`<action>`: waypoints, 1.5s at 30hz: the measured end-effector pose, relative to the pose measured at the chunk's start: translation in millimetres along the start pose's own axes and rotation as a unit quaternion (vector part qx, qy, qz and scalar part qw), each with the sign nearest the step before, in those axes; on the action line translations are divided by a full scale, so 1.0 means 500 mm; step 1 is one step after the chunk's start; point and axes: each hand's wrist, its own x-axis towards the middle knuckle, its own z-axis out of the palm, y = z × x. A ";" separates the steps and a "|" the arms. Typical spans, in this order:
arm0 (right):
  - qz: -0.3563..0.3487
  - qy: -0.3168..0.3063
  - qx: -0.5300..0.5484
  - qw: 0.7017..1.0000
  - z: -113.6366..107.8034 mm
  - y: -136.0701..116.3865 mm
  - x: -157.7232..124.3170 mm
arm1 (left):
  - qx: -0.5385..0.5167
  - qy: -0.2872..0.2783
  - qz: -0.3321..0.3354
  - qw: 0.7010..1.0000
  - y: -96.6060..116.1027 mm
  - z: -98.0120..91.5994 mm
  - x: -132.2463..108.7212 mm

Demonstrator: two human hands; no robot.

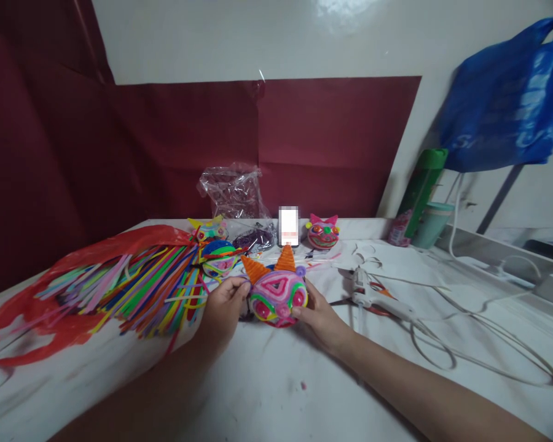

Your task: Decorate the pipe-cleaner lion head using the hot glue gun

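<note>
A colourful animal head made of pipe cleaners (276, 293), with orange pointed ears and pink-and-green eyes, is held over the near middle of the table. My right hand (320, 313) grips its right side, thumb on the front by one eye. On the other side, my left hand (228, 301) is closed with thumb and forefinger pinched at its left edge; part of the fingers is hidden. Just behind my left hand lies another round pipe-cleaner piece (219, 264) in blue, green and pink.
Bundled pipe cleaners (142, 291) lie on a red plastic bag (120, 242) at left. A pink animal head (323, 232) and a phone (289, 226) stand at the back. To the right are a glue gun (362, 288) with its cord, a cup (433, 224) and a green can (428, 184).
</note>
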 end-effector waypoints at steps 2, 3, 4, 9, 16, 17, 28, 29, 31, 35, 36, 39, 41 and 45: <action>0.000 -0.003 -0.006 1.000 0.000 0.001 0.000 | 0.010 0.002 0.004 1.000 0.005 0.000 0.000; 0.000 -0.004 -0.009 1.000 0.000 0.001 0.000 | 0.013 0.001 0.003 1.000 0.007 -0.001 0.000; -0.001 -0.004 -0.011 1.000 0.001 0.001 0.000 | 0.017 0.003 0.002 1.000 0.009 -0.001 0.000; -0.001 0.006 -0.024 1.000 0.008 -0.005 0.001 | 0.021 0.010 -0.004 1.000 0.020 0.001 -0.001; -0.003 0.020 -0.036 0.999 0.008 -0.003 0.003 | -0.001 0.011 -0.028 1.000 0.014 0.003 0.001; -0.003 0.020 -0.033 0.999 0.008 -0.003 0.003 | 0.003 0.011 -0.023 1.000 0.010 0.001 0.002; -0.004 0.027 -0.008 1.000 0.005 -0.001 0.009 | -0.053 -0.017 -0.009 0.998 -0.015 -0.009 0.010; -0.004 0.025 -0.011 1.000 0.006 -0.001 0.008 | -0.045 -0.016 -0.011 0.999 -0.012 -0.008 0.008; -0.006 0.022 -0.018 1.000 0.006 -0.001 0.007 | -0.031 -0.010 -0.015 0.999 -0.008 -0.007 0.006; -0.010 0.022 -0.030 0.999 0.005 0.002 0.006 | -0.019 -0.017 -0.017 1.000 -0.008 -0.008 0.005; -0.009 0.024 -0.026 0.999 0.005 0.002 0.006 | -0.022 -0.016 -0.016 1.000 -0.010 -0.009 0.006; -0.001 0.034 0.008 0.999 0.007 -0.001 0.008 | -0.065 -0.001 -0.009 0.998 -0.016 -0.010 0.010; 0.006 0.044 0.033 0.998 0.010 -0.006 0.010 | -0.106 0.000 -0.011 0.994 -0.016 -0.009 0.011; 0.010 0.066 0.055 0.996 0.012 -0.019 0.013 | -0.110 -0.027 -0.021 0.993 -0.009 -0.006 0.009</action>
